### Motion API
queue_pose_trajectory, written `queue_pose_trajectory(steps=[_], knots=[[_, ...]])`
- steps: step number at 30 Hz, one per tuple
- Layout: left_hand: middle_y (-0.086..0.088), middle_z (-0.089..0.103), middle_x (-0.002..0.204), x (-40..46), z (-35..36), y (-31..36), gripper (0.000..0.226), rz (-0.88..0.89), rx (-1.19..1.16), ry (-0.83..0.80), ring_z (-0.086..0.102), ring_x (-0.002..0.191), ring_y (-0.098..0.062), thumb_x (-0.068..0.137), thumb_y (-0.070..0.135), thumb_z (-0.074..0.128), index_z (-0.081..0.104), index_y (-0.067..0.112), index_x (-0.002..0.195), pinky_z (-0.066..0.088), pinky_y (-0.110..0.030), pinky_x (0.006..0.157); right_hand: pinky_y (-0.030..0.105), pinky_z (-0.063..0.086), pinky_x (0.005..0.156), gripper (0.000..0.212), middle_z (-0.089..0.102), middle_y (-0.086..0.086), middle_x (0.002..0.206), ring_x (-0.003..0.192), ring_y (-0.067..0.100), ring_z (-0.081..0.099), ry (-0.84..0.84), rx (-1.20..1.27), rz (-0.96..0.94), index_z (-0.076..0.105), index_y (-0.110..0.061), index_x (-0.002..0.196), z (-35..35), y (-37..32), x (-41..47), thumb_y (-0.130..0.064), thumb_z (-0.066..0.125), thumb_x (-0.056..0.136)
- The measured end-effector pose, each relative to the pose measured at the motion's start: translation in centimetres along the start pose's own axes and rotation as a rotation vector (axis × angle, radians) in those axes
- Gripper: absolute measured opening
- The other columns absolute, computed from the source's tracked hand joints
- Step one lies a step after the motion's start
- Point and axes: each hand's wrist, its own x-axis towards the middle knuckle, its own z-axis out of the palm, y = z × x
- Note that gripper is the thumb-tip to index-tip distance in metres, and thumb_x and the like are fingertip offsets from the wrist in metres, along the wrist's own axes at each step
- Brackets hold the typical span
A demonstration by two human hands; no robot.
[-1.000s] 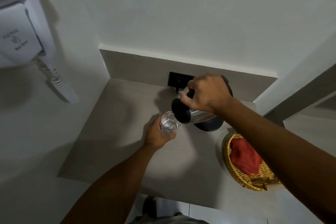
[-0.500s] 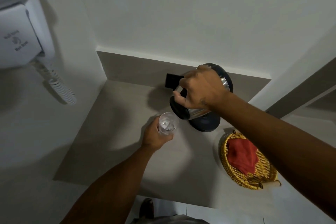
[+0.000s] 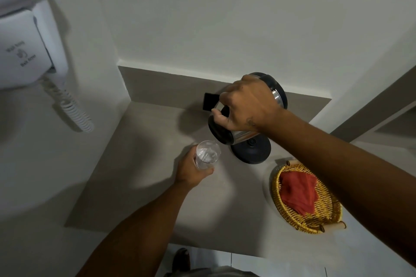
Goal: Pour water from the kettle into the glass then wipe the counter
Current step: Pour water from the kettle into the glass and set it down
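A steel kettle (image 3: 242,135) with a black lid and handle hangs tilted above its round black base (image 3: 252,152) at the back of the grey counter (image 3: 139,186). My right hand (image 3: 245,105) grips its handle from above. A clear glass (image 3: 207,156) with water in it stands left of the base, with my left hand (image 3: 191,170) wrapped around it. The kettle's spout is a little apart from the glass rim. A red cloth (image 3: 298,193) lies in a woven basket (image 3: 324,220) at the right.
A white wall-mounted hair dryer (image 3: 24,51) with a coiled cord (image 3: 72,110) hangs on the left wall. A black socket (image 3: 209,101) sits on the backsplash behind the kettle. The counter's front edge runs along the bottom, with floor tiles below.
The kettle has lifted back and away from the glass, tilting more upright over its base. My left hand with the glass has stayed in place.
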Motion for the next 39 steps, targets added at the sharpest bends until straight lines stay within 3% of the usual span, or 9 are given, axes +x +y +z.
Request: queue_pose_trajectory(steps=[18, 24, 35, 39], knots=[[-0.006, 0.072, 0.118, 0.2, -0.1, -0.3, 0.083, 0.037, 0.024, 0.001, 0.069, 0.106, -0.022, 0.056, 0.021, 0.101, 0.061, 0.014, 0.129, 0.05, -0.023, 0.084, 0.031, 0.032, 0.06, 0.043, 0.04, 0.001, 0.052, 0.045, 0.022, 0.035, 0.052, 0.03, 0.025, 0.038, -0.016, 0.059, 0.4, 0.4, -0.5, -0.042, 0.056, 0.088], [-0.004, 0.073, 0.117, 0.3, 0.1, -0.5, 0.082, 0.029, 0.025, -0.01, 0.069, 0.105, -0.019, 0.056, 0.021, 0.1, 0.062, 0.015, 0.128, 0.05, -0.021, 0.083, 0.029, 0.034, 0.059, 0.047, 0.045, 0.0, 0.051, 0.044, 0.021, 0.04, 0.044, 0.039, 0.062, 0.047, -0.013, 0.057, 1.2, 0.7, -0.7, -0.046, 0.052, 0.089], [-0.001, 0.071, 0.121, 0.5, -0.1, -0.5, 0.081, 0.045, 0.052, -0.017, 0.068, 0.107, -0.017, 0.057, 0.025, 0.099, 0.062, 0.018, 0.128, 0.052, -0.02, 0.086, 0.019, 0.023, 0.049, 0.044, 0.045, -0.005, 0.046, 0.04, 0.014, 0.04, 0.09, 0.237, 0.314, 0.051, -0.019, 0.055, 4.5, 2.3, -3.2, -0.049, 0.058, 0.086], [0.001, 0.071, 0.12, 0.5, 0.0, -0.5, 0.081, 0.014, 0.039, -0.014, 0.065, 0.104, -0.011, 0.056, 0.024, 0.1, 0.062, 0.021, 0.128, 0.042, 0.004, 0.075, 0.026, 0.041, 0.045, 0.04, 0.054, -0.003, 0.048, 0.044, 0.017, 0.051, 0.127, 0.461, 0.585, 0.059, -0.021, 0.059, 6.0, 3.8, -4.8, -0.051, 0.056, 0.085]])
